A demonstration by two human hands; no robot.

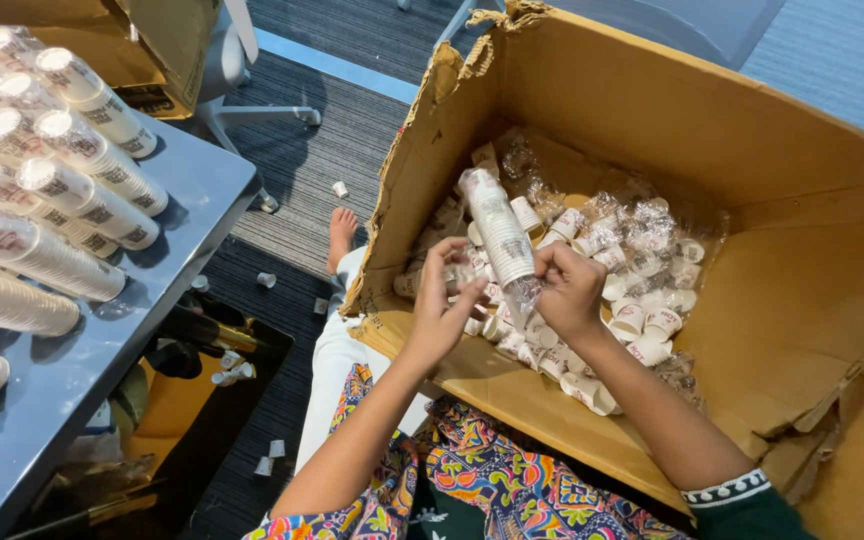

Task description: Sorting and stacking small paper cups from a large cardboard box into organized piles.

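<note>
A large open cardboard box leans towards me, its bottom strewn with loose small paper cups and crumpled clear plastic wrap. Over it I hold a long stack of small white paper cups in a clear sleeve, tilted up and away. My right hand pinches the sleeve's lower end. My left hand is beside it, fingers at the same end of the sleeve, touching the plastic.
A grey table at the left carries several wrapped cup stacks lying side by side. A few loose cups lie on the dark carpet. An office chair base stands beyond. My bare foot rests by the box.
</note>
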